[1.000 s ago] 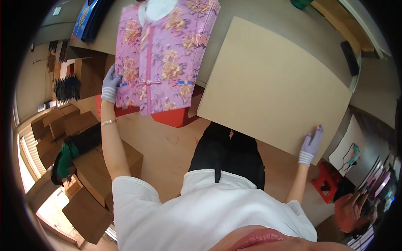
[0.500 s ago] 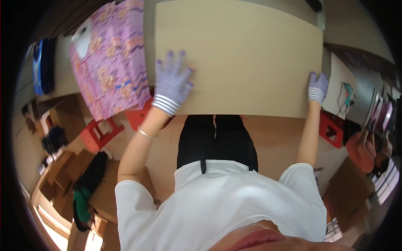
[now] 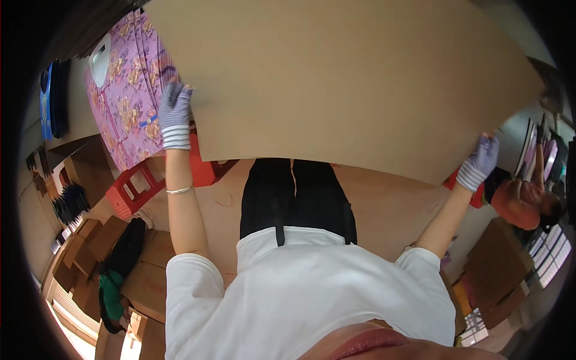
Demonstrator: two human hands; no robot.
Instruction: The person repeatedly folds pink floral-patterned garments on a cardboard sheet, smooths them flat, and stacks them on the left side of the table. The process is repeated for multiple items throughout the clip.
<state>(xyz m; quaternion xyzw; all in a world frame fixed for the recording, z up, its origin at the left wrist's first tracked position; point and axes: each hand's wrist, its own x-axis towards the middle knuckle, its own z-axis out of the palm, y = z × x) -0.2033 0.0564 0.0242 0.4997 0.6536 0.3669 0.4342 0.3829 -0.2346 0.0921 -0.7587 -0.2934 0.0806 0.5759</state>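
A large flat brown cardboard sheet spans the space in front of me, slightly bowed, its near edge above my lap. At its left edge my left hand, in a purple-and-white striped glove with bare fingertips, is closed on the board. My right hand, gloved the same way, grips the right edge near the near corner. Just left of the left hand lies a stack of pink floral printed sheets with a white oval patch. What lies under the cardboard is hidden.
Red plastic stools stand below the table on the left. Brown cardboard boxes are behind on the left, near a person in green. Another person in an orange-red top is at the right. Blue-edged panels stand far left.
My left hand has gone from lying spread on the cardboard to gripping its left edge. The sheet now looks larger, raised and tilted, and my right hand has moved outward and nearer with it.
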